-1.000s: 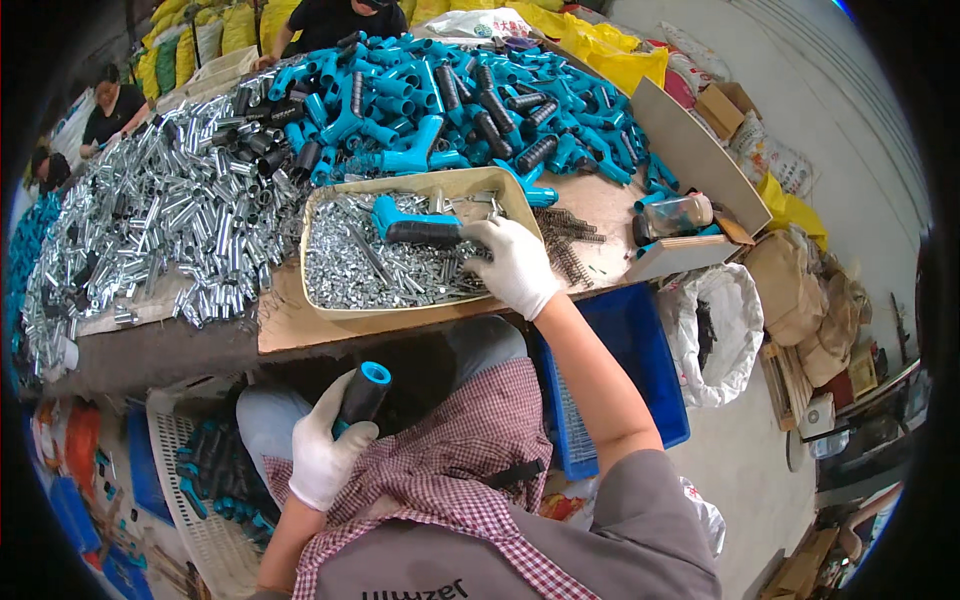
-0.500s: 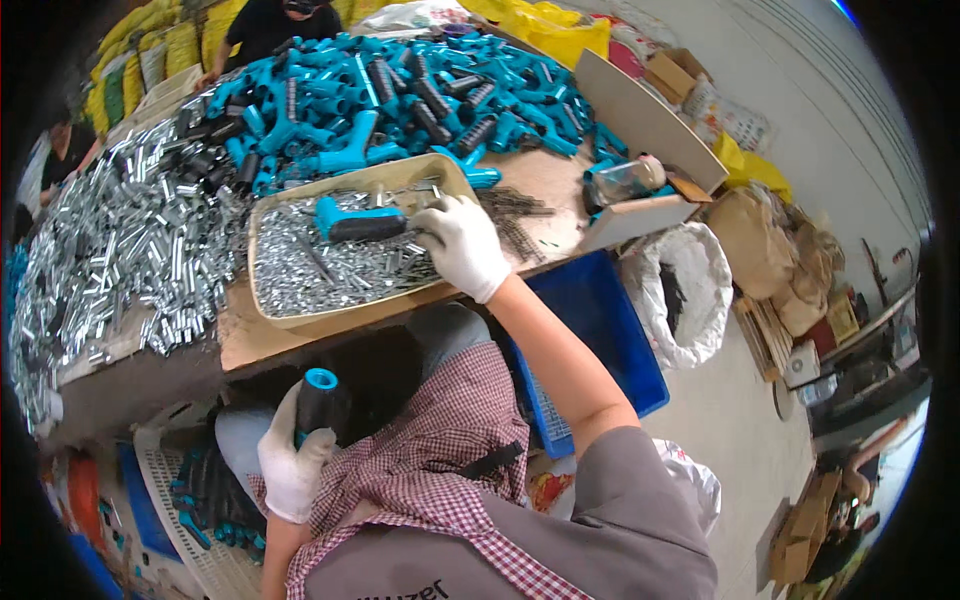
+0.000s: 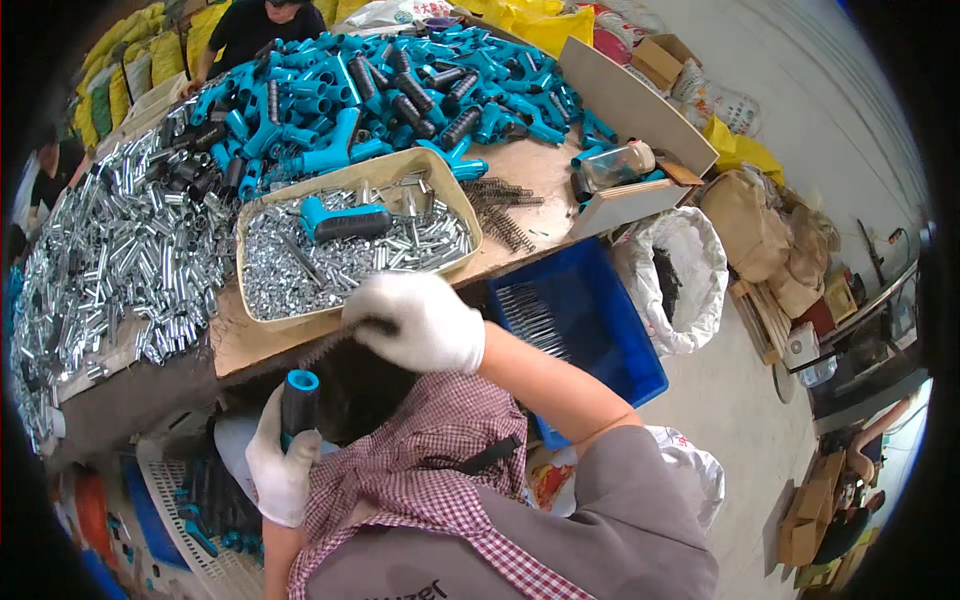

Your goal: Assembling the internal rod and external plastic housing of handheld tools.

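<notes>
My left hand [image 3: 280, 465], in a white glove, is wrapped round a black and teal tubular handle [image 3: 299, 408] held upright over my lap, its round teal mouth facing up. Just above that mouth, my gloved right hand [image 3: 420, 322] grips a dark coil spring [image 3: 326, 347], which slants down and left, blurred by motion. A cream tray [image 3: 290, 321] full of small metal parts lies beyond both hands. Across those parts rests another teal and black handle [image 3: 350, 223]. Loose dark springs [image 3: 508, 212] are heaped on the table right of the tray.
A big pile of teal and black handles [image 3: 330, 145] covers the table's far side, with metal tubes [image 3: 140, 240] heaped at left. A blue bin [image 3: 625, 340] holding metal rods and a white sack [image 3: 705, 300] stand at right. Two people [image 3: 262, 35] are across the table.
My right hand has come back from the tray's right end toward my left hand, with a spring now showing in it. The left hand and handle have shifted slightly left.
</notes>
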### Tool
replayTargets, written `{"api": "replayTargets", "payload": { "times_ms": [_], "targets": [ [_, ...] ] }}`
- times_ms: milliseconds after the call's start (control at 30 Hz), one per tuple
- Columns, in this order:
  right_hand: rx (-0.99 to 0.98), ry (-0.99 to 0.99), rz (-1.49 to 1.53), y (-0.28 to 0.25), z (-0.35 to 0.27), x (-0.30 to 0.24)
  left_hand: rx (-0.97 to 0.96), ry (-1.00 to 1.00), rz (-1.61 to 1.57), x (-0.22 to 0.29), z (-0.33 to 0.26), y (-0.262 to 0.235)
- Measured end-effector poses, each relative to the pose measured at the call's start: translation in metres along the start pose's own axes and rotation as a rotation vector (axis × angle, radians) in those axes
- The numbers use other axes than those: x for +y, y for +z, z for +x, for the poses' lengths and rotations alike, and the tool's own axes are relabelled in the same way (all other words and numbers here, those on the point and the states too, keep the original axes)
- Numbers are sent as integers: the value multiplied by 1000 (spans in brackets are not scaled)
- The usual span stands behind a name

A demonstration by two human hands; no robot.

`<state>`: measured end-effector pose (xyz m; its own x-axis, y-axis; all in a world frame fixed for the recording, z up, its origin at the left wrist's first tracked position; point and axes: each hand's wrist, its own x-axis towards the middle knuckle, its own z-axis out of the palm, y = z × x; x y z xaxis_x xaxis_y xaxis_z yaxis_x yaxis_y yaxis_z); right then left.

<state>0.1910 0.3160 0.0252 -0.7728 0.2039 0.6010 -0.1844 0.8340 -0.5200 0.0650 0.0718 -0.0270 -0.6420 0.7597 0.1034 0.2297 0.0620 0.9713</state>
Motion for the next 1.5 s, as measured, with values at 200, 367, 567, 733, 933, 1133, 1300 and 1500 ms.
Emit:
{"api": "replayTargets", "payload": {
  "times_ms": [200,367,567,733,933,1133,1300,1500],
  "targets": [
    [-134,-48,62,0,1,-23,36,72,118,13,1,-19],
    [-297,10,317,9,3,-32,-241,121,597,37,0,-28],
    [-366,150,481,25,5,-39,-116,27,380,29,-9,-25],
    [-204,129,6,-1,69,9,-150,78,343,31,-8,-19],
    [-452,303,-521,0,98,91,-143,63,287,37,-10,-18],
    [67,387,372,-4,48,32,-66,-73,237,30,-23,-36],
    [-117,769,991,2,-2,-27,-82,-14,287,23,-21,-45],
    [-300,835,1075,5,-14,-29,-44,154,502,21,-27,-55]
  ]
}}
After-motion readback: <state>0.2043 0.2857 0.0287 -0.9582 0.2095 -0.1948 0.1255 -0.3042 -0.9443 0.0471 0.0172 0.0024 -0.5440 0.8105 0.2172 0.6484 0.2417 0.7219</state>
